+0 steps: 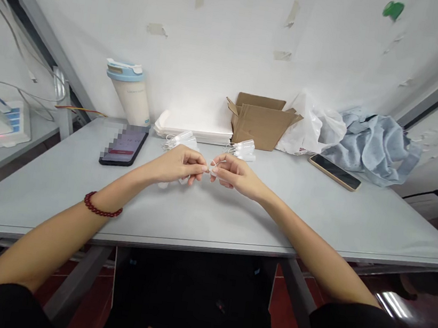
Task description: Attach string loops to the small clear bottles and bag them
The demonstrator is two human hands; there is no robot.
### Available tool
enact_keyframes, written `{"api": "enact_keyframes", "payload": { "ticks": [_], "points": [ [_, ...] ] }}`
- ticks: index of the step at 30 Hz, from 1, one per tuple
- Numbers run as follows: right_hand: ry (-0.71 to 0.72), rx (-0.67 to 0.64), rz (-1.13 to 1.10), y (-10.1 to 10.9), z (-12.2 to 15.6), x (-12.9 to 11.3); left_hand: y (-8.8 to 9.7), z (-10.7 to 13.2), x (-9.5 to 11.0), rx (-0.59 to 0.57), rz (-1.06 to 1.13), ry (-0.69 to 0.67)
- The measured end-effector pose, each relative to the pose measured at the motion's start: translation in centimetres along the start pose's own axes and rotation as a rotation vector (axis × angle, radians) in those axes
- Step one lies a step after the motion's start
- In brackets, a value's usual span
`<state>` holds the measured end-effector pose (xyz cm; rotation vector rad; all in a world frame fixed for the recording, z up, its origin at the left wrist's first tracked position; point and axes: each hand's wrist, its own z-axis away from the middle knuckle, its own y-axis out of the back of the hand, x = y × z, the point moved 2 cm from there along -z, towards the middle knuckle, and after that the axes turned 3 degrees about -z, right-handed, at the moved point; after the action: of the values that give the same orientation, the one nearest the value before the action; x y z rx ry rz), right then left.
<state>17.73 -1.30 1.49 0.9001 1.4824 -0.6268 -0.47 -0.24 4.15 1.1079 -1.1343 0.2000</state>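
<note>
My left hand [184, 165] and my right hand [236, 174] meet above the middle of the table, fingertips almost touching. Both are closed in a pinch on a thin white string [213, 162], which makes a small loop between them. Whatever else hangs from the string is mostly hidden by the fingers. Just behind my left hand lies a bunch of small white pieces with strings [185, 140]. A similar bunch of white pieces [244, 148] lies behind my right hand. Part of another white piece [163, 184] shows on the table below my left hand.
Along the wall stand a cream tumbler [132, 101], a stack of white paper [195, 128], an open cardboard box [262, 126], a white plastic bag [313, 125] and a light blue cloth [378, 144]. Phones lie at left [126, 146] and right [334, 172] on the grey table [211, 219].
</note>
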Motion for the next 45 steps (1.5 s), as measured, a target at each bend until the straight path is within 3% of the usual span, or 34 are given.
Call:
{"api": "enact_keyframes", "payload": {
  "ticks": [6,14,26,30,33,35,38,45],
  "points": [
    [0.027,0.058,0.135,0.8,0.0,-0.3,1.9,0.2,0.1,0.144,-0.020,-0.003],
    [0.006,0.031,0.194,0.9,0.2,0.8,0.4,0.0,-0.4,0.120,0.013,0.013],
    [0.023,0.040,0.237,0.7,0.2,0.7,0.5,0.0,-0.5,0.064,-0.006,0.016],
    [0.040,0.055,0.262,1.1,-0.2,0.6,2.1,0.4,0.1,0.084,-0.041,0.026],
    [0.086,0.170,0.347,2.6,-0.6,0.8,4.2,0.9,0.0,0.148,-0.075,0.071],
    [0.134,0.295,0.507,4.1,-0.8,1.1,5.5,1.2,-0.5,0.158,-0.100,0.086],
    [0.167,0.378,0.784,6.0,-1.1,1.7,7.0,1.5,-1.7,0.124,-0.155,0.141],
    [0.079,0.321,1.084,7.9,-1.2,3.0,7.8,1.1,-4.0,0.002,-0.282,0.226]
  ]
}}
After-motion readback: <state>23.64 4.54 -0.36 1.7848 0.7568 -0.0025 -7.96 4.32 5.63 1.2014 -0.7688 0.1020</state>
